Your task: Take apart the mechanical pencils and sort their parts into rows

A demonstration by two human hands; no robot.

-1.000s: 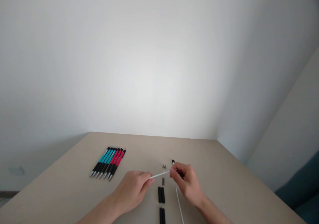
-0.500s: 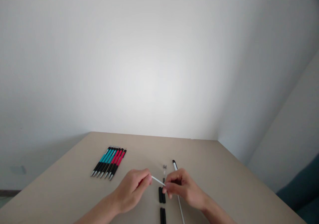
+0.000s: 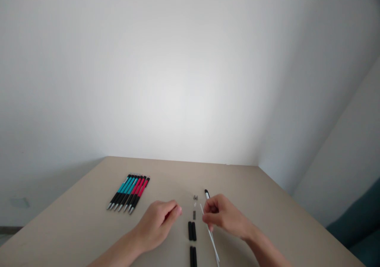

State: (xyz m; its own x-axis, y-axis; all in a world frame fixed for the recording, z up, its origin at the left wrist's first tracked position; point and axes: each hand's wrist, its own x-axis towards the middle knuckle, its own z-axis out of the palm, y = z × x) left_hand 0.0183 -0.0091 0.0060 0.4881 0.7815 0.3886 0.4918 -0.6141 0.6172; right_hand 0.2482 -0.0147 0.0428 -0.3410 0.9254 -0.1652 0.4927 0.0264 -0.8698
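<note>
My right hand (image 3: 224, 216) pinches a thin white stick (image 3: 201, 208), perhaps a pen refill, which slants down past the fingers over another white stick (image 3: 217, 261) on the table. My left hand (image 3: 162, 221) is closed, thumb against the curled forefinger; whatever it may hold is hidden. Between the hands lie a pair of short black tubes (image 3: 192, 231) and, nearer me, a second black pair (image 3: 193, 256). Farther off are small dark grey pieces (image 3: 194, 215) and tiny metallic parts (image 3: 195, 197). A white stick-like thing with a black end (image 3: 207, 193) shows behind my right hand.
Several pens (image 3: 129, 194) with turquoise or red barrels and black grips lie side by side at the left of the beige table (image 3: 175, 176). A pale wall (image 3: 178, 81) stands behind it. Dark teal fabric (image 3: 356, 219) shows at the right edge.
The white stick stretched between both hands before; now only my right hand has it, turned steeper beside the other stick. My right hand moved slightly right. My left hand stays closed.
</note>
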